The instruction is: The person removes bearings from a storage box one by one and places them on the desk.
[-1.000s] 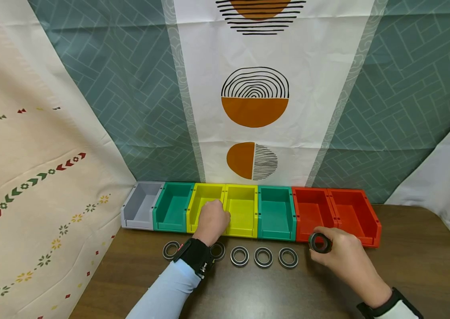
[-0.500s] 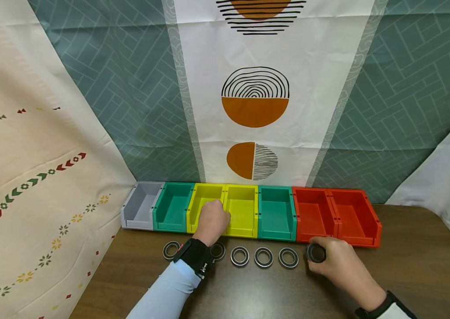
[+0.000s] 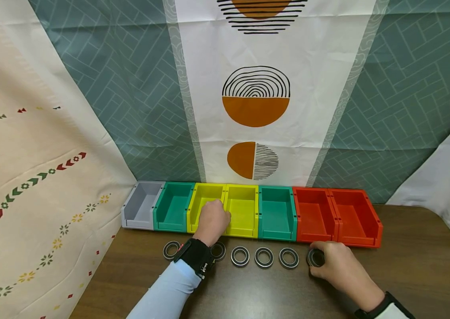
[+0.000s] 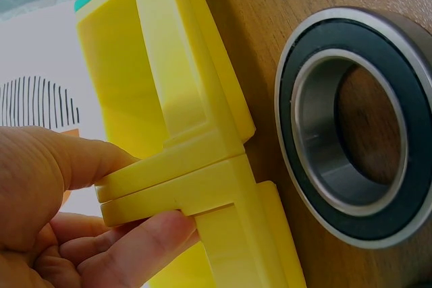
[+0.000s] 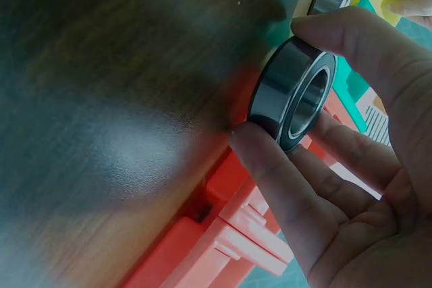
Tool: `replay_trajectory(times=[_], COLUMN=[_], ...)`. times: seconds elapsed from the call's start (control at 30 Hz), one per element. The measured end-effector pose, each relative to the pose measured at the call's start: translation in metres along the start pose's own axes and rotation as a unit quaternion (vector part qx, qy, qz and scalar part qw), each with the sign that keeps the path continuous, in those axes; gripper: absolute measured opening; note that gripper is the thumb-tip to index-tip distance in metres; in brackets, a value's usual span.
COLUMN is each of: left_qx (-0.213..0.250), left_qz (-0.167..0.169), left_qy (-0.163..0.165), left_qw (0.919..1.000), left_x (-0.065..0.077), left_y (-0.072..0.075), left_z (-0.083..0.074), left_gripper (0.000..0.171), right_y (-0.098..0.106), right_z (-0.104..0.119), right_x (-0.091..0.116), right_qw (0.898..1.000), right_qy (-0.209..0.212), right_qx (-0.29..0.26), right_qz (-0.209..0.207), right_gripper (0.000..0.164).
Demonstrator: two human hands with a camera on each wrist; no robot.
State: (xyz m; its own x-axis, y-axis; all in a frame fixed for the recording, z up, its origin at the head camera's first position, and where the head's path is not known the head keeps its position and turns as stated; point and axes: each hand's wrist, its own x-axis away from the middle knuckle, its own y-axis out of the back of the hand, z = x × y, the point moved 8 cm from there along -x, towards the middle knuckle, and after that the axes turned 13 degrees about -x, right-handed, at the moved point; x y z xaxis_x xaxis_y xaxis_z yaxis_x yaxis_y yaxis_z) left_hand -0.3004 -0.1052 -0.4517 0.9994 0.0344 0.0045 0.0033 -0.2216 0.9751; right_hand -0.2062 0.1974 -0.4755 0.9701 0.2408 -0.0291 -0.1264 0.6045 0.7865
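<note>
My left hand (image 3: 212, 221) pinches the adjoining walls (image 4: 169, 173) of two yellow bins, with the thumb on one side and fingers on the other. At the right end of a row, my right hand (image 3: 338, 266) grips a ball bearing (image 5: 273, 89) by its rim between thumb and fingers. This bearing is low at the tabletop, its ring facing up; whether it touches the wood I cannot tell. Further bearings (image 3: 264, 258) lie flat in a line along the bins. My left wrist covers part of that line. One bearing (image 4: 351, 224) looms large in the left wrist view.
Several open bins stand side by side: grey (image 3: 141, 210), green (image 3: 174, 210), two yellow (image 3: 242, 217), green (image 3: 277, 215), then two red (image 3: 352, 217). They back onto a patterned cloth (image 3: 129, 110). The brown wooden table (image 3: 257, 292) extends in front.
The right hand has lowered the bearing and shifted it slightly left, in line with the others; its ring has tipped to face upward. My left hand keeps its place on the yellow bins.
</note>
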Motion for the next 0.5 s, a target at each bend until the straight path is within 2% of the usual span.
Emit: replay_trajectory(times=[0.5], left_qx=[-0.007], left_qz=[-0.003], left_qy=[0.0], left_qw=[1.0], left_x=[-0.0002], left_y=[0.0004], left_z=[-0.0009], left_gripper=[0.016], right_y=[-0.0027], right_z=[-0.0058], right_x=[-0.0002], right_qw=[1.0], right_qy=[-0.022], right_qx=[0.0], right_qz=[0.02], right_gripper=[0.041])
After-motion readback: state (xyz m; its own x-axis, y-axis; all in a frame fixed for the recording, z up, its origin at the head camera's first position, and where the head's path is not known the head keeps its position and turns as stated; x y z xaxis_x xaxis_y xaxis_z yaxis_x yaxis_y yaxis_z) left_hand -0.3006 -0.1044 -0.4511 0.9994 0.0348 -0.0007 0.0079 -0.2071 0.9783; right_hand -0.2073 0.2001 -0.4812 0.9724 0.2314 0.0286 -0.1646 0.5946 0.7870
